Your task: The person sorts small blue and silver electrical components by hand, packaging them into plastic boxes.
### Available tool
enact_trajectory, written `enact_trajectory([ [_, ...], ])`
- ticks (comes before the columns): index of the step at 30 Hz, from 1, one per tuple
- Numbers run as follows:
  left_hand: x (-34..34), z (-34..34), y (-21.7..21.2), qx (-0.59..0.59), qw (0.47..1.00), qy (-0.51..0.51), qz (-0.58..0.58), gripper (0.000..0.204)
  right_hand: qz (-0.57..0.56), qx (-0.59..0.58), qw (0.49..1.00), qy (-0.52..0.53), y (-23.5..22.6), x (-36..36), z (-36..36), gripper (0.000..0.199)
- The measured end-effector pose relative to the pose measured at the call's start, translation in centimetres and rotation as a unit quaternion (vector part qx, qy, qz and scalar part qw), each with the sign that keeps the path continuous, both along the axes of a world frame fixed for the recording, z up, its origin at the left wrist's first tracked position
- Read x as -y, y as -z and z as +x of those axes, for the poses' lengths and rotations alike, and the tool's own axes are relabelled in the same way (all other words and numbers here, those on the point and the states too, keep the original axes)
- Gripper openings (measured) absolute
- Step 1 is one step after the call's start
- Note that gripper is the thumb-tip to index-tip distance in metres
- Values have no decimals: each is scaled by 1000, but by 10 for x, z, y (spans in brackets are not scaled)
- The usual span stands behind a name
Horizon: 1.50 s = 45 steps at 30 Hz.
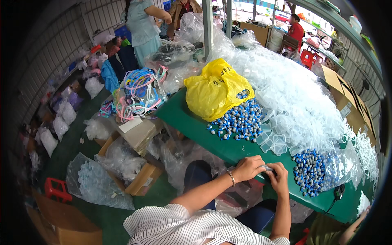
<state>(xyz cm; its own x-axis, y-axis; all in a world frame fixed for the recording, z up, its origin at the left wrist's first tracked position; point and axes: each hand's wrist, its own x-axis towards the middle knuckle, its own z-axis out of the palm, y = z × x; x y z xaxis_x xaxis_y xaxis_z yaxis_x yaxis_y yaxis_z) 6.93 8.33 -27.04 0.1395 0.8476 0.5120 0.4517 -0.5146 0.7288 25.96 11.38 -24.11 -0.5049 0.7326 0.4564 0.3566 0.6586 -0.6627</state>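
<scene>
Over the near edge of the green table (pixel 228 157), my left hand (pixel 247 168) and my right hand (pixel 279 178) meet, fingers closed. Between their fingertips they pinch a small, pale, translucent piece (pixel 266 168); its exact kind is too small to make out. Right of my right hand lies a heap of small blue-and-grey parts (pixel 308 171), partly in a clear bag (pixel 341 165). A second heap of the same parts (pixel 241 120) spills from a yellow plastic bag (pixel 214 90) beyond my hands. Several clear plastic cases (pixel 274 143) lie just past my fingers.
A large mound of clear plastic pieces (pixel 294 90) covers the table's far side. White strips (pixel 363 151) and a black adapter (pixel 339 192) are at right. Coloured bands (pixel 136 92) and an open carton (pixel 143 179) stand left. Another person's hand (pixel 363 214) shows lower right.
</scene>
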Motion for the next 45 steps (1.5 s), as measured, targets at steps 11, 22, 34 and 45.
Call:
enact_trajectory([
  [11,1,3,-3,-13,1000,-27,-7,19,-71,-31,997,3,4,-3,0,23],
  [22,3,5,-1,-6,999,-36,14,18,-84,-43,996,-1,-1,0,0,24],
  [34,0,0,-3,17,999,-19,26,15,-64,-36,997,-12,-4,-3,-2,23],
  [45,13,7,-7,7,999,-37,13,17,-69,-50,996,-9,0,6,5,21],
])
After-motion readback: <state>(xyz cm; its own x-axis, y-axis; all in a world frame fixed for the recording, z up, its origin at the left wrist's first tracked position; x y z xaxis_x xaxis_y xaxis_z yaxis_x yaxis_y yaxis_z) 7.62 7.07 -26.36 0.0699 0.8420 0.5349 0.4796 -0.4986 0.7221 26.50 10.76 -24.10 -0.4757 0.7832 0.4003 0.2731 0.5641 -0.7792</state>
